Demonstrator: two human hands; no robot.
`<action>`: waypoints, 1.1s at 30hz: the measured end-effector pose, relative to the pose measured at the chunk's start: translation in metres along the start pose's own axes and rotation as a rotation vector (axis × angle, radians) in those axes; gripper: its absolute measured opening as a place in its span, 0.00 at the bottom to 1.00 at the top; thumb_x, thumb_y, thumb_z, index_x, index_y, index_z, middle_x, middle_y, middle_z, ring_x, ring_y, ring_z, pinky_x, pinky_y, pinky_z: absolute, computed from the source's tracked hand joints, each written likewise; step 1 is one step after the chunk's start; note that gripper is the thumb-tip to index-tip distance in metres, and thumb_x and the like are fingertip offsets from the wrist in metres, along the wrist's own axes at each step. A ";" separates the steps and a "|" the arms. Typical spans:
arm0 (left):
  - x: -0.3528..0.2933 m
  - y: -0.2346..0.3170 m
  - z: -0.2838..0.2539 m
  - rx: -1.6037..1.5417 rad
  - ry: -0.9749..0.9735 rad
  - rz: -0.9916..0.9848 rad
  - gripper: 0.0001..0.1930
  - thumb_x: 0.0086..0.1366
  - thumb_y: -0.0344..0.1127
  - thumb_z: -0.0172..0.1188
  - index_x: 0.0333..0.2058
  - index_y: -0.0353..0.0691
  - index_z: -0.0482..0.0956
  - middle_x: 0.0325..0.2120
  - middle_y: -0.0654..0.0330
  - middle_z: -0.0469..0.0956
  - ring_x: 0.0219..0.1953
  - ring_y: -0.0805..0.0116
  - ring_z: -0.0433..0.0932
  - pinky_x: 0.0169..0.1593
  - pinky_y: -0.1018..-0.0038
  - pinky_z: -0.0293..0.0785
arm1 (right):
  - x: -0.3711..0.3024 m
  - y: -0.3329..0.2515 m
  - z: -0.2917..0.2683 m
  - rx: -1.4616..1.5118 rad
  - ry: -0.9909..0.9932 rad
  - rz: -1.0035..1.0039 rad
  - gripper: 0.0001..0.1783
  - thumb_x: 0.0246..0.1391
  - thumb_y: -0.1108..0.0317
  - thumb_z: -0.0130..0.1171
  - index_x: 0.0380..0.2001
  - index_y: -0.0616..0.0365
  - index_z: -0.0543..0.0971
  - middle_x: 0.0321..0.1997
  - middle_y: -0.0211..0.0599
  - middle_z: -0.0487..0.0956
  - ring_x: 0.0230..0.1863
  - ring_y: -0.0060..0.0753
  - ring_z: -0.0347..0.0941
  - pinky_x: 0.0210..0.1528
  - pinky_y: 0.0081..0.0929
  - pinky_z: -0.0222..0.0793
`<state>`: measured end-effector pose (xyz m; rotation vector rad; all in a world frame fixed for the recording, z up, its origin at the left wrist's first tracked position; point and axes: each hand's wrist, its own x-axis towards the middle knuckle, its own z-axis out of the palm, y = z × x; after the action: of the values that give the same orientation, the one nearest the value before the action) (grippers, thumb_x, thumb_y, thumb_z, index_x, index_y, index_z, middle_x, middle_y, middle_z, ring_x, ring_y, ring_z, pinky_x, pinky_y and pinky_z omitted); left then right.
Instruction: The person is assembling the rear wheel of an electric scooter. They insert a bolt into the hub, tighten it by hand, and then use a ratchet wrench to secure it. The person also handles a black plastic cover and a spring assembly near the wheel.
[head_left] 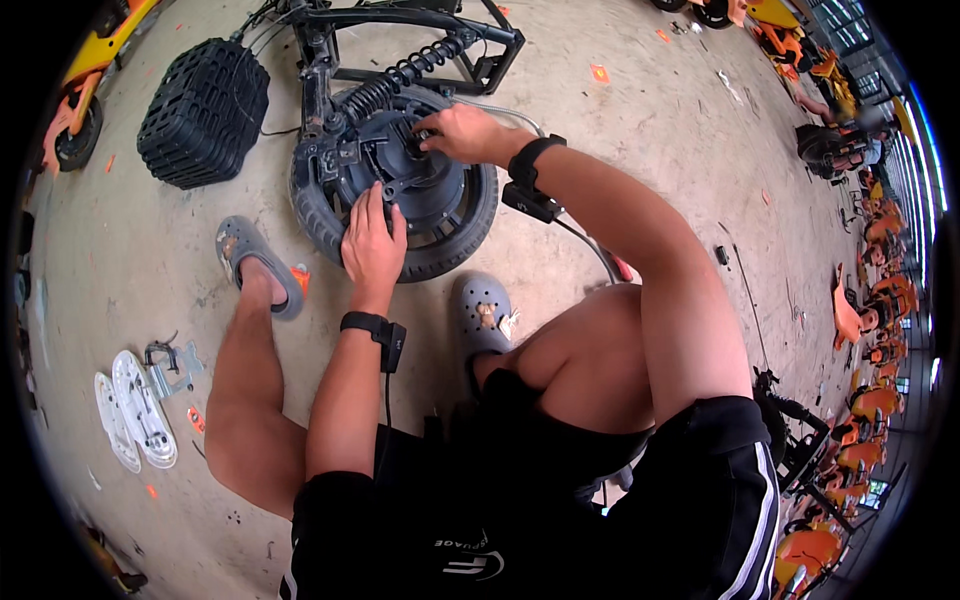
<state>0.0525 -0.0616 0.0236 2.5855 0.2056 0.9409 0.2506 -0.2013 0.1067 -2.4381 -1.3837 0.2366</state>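
A scooter's black wheel (425,262) with a large motor hub (425,195) lies ahead of me, joined to a dark frame (312,75) and a coil-spring shock absorber (400,80). My left hand (374,242) rests on the near side of the wheel, fingers stretched toward the hub beside a small ring-ended metal piece (390,192). On the far right side of the hub is my right hand (462,134). Its fingers are curled around a small dark part near the hub's top; the grip hides what that part is.
A black ribbed plastic crate (200,115) stands left of the wheel, with cables running to the frame. White oval plates (150,410) and a metal bracket (178,368) lie at the lower left. Orange scooters (868,405) line the right side. A cable (590,245) hangs from my right wrist.
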 end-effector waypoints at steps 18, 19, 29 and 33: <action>0.001 0.003 0.000 0.010 0.001 -0.004 0.21 0.66 0.35 0.60 0.55 0.32 0.73 0.48 0.48 0.79 0.52 0.52 0.78 0.51 0.62 0.79 | 0.015 -0.017 0.003 -0.069 -0.063 0.356 0.31 0.59 0.39 0.58 0.37 0.62 0.85 0.37 0.53 0.84 0.44 0.54 0.82 0.48 0.43 0.77; 0.001 0.003 0.001 0.008 0.000 -0.006 0.21 0.66 0.35 0.60 0.55 0.33 0.73 0.48 0.48 0.79 0.52 0.52 0.78 0.51 0.62 0.79 | 0.015 -0.018 0.002 -0.059 -0.069 0.399 0.32 0.59 0.38 0.58 0.37 0.63 0.85 0.38 0.53 0.84 0.45 0.53 0.82 0.48 0.42 0.78; 0.000 0.001 0.002 0.023 -0.003 -0.005 0.21 0.66 0.35 0.59 0.55 0.32 0.73 0.49 0.48 0.79 0.53 0.52 0.78 0.52 0.62 0.79 | 0.003 -0.019 0.008 -0.021 0.072 0.269 0.27 0.55 0.40 0.63 0.42 0.53 0.85 0.37 0.51 0.84 0.43 0.52 0.82 0.47 0.44 0.77; 0.001 0.002 0.001 0.007 -0.011 -0.018 0.21 0.67 0.36 0.59 0.56 0.32 0.73 0.49 0.47 0.79 0.53 0.51 0.78 0.52 0.61 0.78 | -0.006 -0.020 0.006 -0.005 0.098 0.237 0.24 0.54 0.43 0.65 0.42 0.52 0.85 0.36 0.51 0.84 0.43 0.53 0.81 0.45 0.46 0.75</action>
<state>0.0540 -0.0632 0.0239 2.5906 0.2293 0.9212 0.2295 -0.1953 0.1082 -2.5794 -1.0557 0.1660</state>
